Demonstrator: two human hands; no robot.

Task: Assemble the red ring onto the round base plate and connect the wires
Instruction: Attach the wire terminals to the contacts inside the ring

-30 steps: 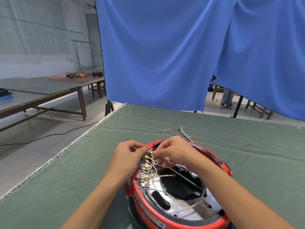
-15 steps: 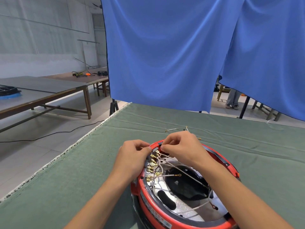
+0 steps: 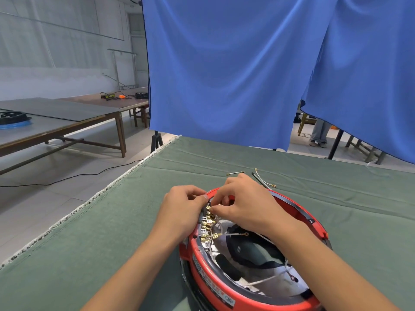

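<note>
The red ring (image 3: 203,273) sits around the shiny round base plate (image 3: 272,282) on the green cloth, low and right of centre. A row of brass terminals (image 3: 207,225) runs along the ring's inner left side, with thin white wires (image 3: 266,280) crossing the plate. My left hand (image 3: 182,209) presses on the ring's outer left rim beside the terminals. My right hand (image 3: 242,204) reaches over the ring's far edge, its thumb and finger pinched on a wire end at the topmost terminal.
Loose wires with brass ends (image 3: 263,179) lie on the green cloth (image 3: 112,232) just beyond the ring. A blue curtain (image 3: 224,75) hangs behind the table. Long wooden tables (image 3: 67,122) stand to the left. A person's legs (image 3: 318,133) show under the curtain.
My right hand has slid left along the ring's far rim toward the top terminal and pinched there. The left hand has stayed on the rim. The view has shifted a little.
</note>
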